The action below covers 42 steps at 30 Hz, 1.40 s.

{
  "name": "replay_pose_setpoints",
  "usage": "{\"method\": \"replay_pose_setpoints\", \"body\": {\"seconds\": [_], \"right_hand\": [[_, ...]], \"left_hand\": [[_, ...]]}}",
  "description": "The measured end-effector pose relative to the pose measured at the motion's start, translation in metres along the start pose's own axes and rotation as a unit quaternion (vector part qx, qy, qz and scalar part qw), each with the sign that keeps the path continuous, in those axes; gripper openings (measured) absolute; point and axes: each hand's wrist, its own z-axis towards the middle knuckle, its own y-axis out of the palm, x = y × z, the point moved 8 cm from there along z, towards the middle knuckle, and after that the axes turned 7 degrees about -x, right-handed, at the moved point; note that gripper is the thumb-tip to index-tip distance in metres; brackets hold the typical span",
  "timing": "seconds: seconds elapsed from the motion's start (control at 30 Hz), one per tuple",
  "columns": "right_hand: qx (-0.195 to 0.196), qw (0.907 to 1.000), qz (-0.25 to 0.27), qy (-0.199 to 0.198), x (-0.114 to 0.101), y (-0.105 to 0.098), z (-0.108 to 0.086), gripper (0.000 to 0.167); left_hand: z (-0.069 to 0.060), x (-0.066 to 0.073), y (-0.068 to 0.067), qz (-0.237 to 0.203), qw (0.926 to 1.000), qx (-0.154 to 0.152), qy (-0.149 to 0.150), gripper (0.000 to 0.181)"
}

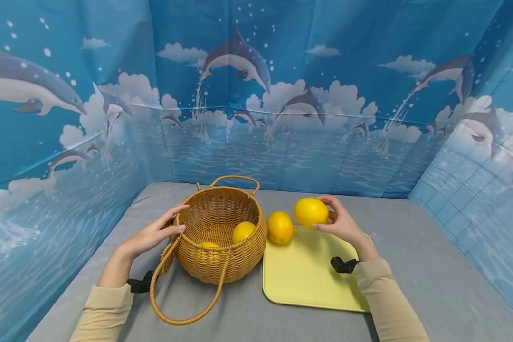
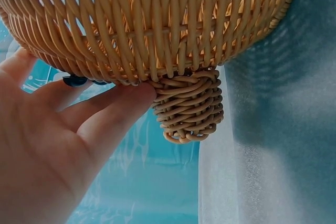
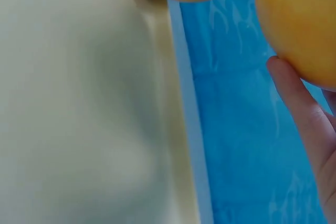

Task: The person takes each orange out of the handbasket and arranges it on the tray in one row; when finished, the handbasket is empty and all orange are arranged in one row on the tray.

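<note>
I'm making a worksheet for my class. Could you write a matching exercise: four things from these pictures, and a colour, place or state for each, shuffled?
Things:
1. basket
2. tray
3. left hand's fingers
4. right hand's fingers

Descriptions:
A. touch woven wicker
B. pale yellow, flat on the grey surface
C. hold up a yellow fruit
D. two fruits show inside

Pairs: 1-D, 2-B, 3-A, 4-C
</note>
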Motion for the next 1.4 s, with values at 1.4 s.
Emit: {"method": "replay_pose_setpoints", "body": {"seconds": [1.4], "right_hand": [[-0.055,0.9900,-0.062,0.114,0.064,0.001,-0.010,0.076]], "left_hand": [[-0.001,0.001,0.001,0.001,1.0000,0.001,0.004,0.058]]}}
